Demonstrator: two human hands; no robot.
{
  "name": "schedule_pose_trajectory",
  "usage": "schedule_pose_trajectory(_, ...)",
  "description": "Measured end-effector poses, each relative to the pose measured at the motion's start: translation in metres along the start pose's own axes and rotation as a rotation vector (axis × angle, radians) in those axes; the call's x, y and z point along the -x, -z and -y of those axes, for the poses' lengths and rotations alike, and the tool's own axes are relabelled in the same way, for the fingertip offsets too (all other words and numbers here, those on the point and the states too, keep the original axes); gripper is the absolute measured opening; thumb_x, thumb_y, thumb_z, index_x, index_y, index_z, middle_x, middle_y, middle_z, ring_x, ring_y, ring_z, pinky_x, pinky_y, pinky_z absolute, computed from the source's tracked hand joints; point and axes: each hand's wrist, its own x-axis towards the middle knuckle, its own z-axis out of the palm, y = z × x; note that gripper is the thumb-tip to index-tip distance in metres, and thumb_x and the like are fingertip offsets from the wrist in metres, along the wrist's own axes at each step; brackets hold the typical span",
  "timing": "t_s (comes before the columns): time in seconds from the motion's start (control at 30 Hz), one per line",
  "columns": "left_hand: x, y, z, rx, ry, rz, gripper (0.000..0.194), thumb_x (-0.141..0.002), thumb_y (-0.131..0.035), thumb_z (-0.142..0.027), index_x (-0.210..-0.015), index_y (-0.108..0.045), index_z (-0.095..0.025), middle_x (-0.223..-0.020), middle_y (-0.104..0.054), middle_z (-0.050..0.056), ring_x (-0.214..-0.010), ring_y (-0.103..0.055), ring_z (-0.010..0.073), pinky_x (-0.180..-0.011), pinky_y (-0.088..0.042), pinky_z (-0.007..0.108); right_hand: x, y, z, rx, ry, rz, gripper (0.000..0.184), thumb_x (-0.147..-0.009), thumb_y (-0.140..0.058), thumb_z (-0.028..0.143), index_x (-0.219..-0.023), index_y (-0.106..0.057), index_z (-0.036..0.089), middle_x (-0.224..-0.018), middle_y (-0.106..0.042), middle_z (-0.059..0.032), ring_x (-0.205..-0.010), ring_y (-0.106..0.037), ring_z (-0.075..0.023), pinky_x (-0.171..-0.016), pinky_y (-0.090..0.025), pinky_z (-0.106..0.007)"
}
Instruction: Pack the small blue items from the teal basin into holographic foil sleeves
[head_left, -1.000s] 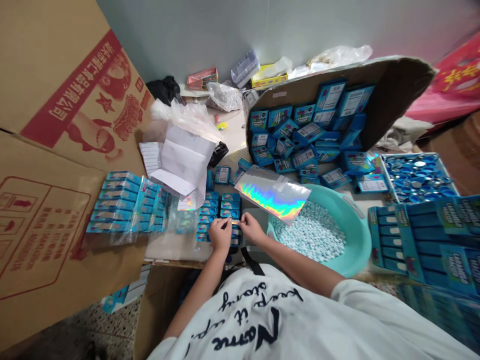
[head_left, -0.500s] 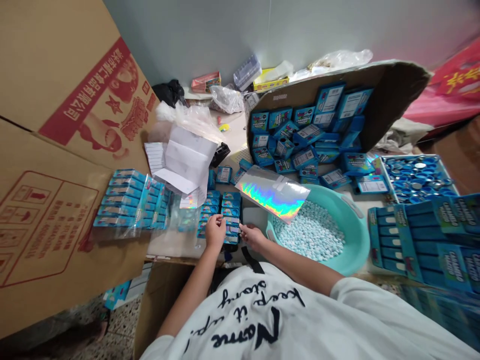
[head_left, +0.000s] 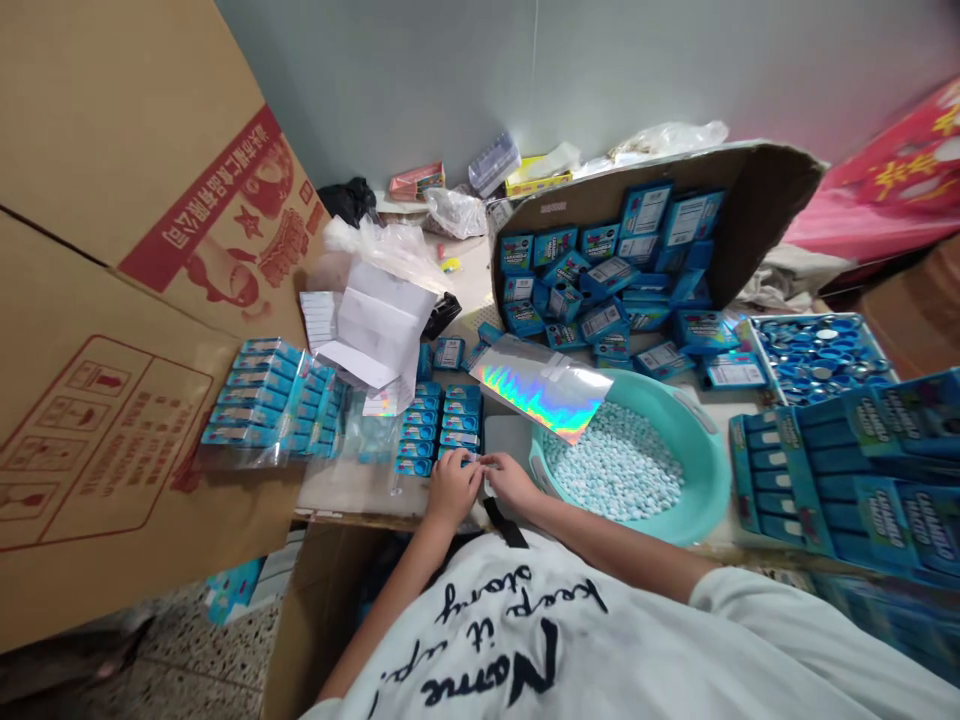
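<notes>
Hands (head_left: 454,490) closer together, over blue boxes (head_left: 429,430)

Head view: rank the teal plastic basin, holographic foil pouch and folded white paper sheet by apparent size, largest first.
Teal plastic basin, largest; then holographic foil pouch and folded white paper sheet, too alike to rank.

We cannot see what lies under the left hand (head_left: 454,490) and right hand (head_left: 511,480): their fingers cover part of the nearest small blue boxes (head_left: 460,436), and we cannot tell whether they pinch anything. Just past the right hand, a holographic pouch (head_left: 537,388) hides part of the teal basin (head_left: 697,440). Farther right, the picture's edge cuts off the blue display boxes (head_left: 892,470), and their small print is too tiny to read.
</notes>
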Motion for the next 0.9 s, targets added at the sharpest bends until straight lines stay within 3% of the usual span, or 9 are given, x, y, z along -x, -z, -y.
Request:
schedule_pose_trajectory(0.17, -0.014, -0.010, -0.011, -0.163, 0.058, -0.006, 0.033, -0.098, -0.044, -0.038, -0.090, -0.071, -0.022, -0.107, -0.060, 0.012, -0.099, -0.052, 0.0283, -0.081, -0.043, 0.041, 0.013, 0.037, 0.035, 0.140, 0.296, -0.085, 0.025, -0.080, -0.054, 0.020, -0.099, -0.070, 0.021, -0.125, -0.059, -0.0114, -0.119, -0.054, -0.0270, -0.106, -0.040, -0.044)
schedule_pose_trajectory(0.23, -0.015, -0.014, -0.018, -0.205, 0.092, -0.024, 0.037, -0.097, -0.044, -0.044, -0.088, -0.071, -0.020, -0.109, -0.058, 0.014, -0.100, -0.051, 0.0309, -0.080, -0.043, 0.043, 0.014, 0.067, 0.051, 0.229, 0.471, -0.293, 0.029, -0.087, -0.051, 0.024, -0.111, -0.066, 0.021, -0.137, -0.051, -0.0129, -0.129, -0.046, -0.0274, -0.111, -0.035, -0.047)
schedule_pose_trajectory(0.3, -0.014, -0.017, -0.022, -0.231, 0.114, -0.039, 0.035, -0.095, -0.047, -0.045, -0.088, -0.070, -0.020, -0.109, -0.056, 0.014, -0.101, -0.050, 0.0327, -0.080, -0.044, 0.044, 0.011, 0.103, 0.064, 0.352, 0.579, -0.590, 0.032, -0.090, -0.049, 0.028, -0.117, -0.063, 0.019, -0.137, -0.049, -0.0157, -0.131, -0.043, -0.0291, -0.112, -0.031, -0.051)
schedule_pose_trajectory(0.37, -0.012, -0.018, -0.024, -0.241, 0.130, -0.057, 0.026, -0.093, -0.052, -0.041, -0.098, -0.070, -0.021, -0.113, -0.055, 0.014, -0.103, -0.050, 0.0328, -0.082, -0.044, 0.044, 0.003, 0.139, 0.071, 0.468, 0.501, -0.795, 0.037, -0.089, -0.050, 0.031, -0.122, -0.061, 0.017, -0.137, -0.048, -0.0175, -0.133, -0.040, -0.0319, -0.111, -0.029, -0.054)
schedule_pose_trajectory(0.4, -0.011, -0.019, -0.023, -0.242, 0.138, -0.069, 0.025, -0.092, -0.055, -0.038, -0.106, -0.068, -0.023, -0.116, -0.054, 0.013, -0.104, -0.051, 0.0324, -0.083, -0.044, 0.044, -0.001, 0.155, 0.072, 0.509, 0.410, -0.828, 0.041, -0.088, -0.052, 0.033, -0.124, -0.059, 0.017, -0.139, -0.047, -0.0182, -0.134, -0.038, -0.0338, -0.111, -0.028, -0.056)
schedule_pose_trajectory(0.53, -0.014, -0.021, -0.015, -0.231, 0.205, -0.118, 0.038, -0.086, -0.061, -0.028, -0.124, -0.058, -0.021, -0.116, -0.051, 0.013, -0.105, -0.052, 0.0307, -0.084, -0.044, 0.040, -0.018, 0.191, 0.061, 0.380, 0.037, -0.759, 0.057, -0.079, -0.063, 0.038, -0.132, -0.054, 0.019, -0.140, -0.047, -0.0184, -0.134, -0.036, -0.0393, -0.111, -0.021, -0.060)
schedule_pose_trajectory(0.63, -0.018, -0.025, -0.011, -0.197, 0.252, -0.146, 0.037, -0.081, -0.063, -0.020, -0.118, -0.059, -0.022, -0.113, -0.051, 0.011, -0.103, -0.055, 0.0280, -0.086, -0.045, 0.038, -0.030, 0.187, 0.047, 0.201, -0.073, -0.744, 0.068, -0.073, -0.069, 0.043, -0.134, -0.050, 0.019, -0.131, -0.054, -0.0169, -0.126, -0.046, -0.0383, -0.110, -0.027, -0.057)
schedule_pose_trajectory(0.77, -0.019, -0.031, -0.006, -0.125, 0.329, -0.197, 0.038, -0.080, -0.068, -0.025, -0.115, -0.057, -0.023, -0.110, -0.051, 0.008, -0.099, -0.059, 0.0238, -0.085, -0.047, 0.034, -0.045, 0.168, 0.033, -0.054, -0.164, -0.743, 0.078, -0.072, -0.069, 0.044, -0.139, -0.039, 0.016, -0.116, -0.063, -0.0133, -0.103, -0.062, -0.0266, -0.088, -0.051, -0.036)
schedule_pose_trajectory(0.9, -0.023, -0.031, 0.002, -0.079, 0.418, -0.243, 0.051, -0.076, -0.075, -0.035, -0.119, -0.053, -0.021, -0.111, -0.049, 0.008, -0.094, -0.061, 0.0201, -0.084, -0.049, 0.030, -0.057, 0.163, 0.025, -0.274, -0.272, -0.782, 0.080, -0.067, -0.072, 0.045, -0.135, -0.042, 0.016, -0.106, -0.065, -0.0113, -0.088, -0.066, -0.0238, -0.070, -0.053, -0.032)
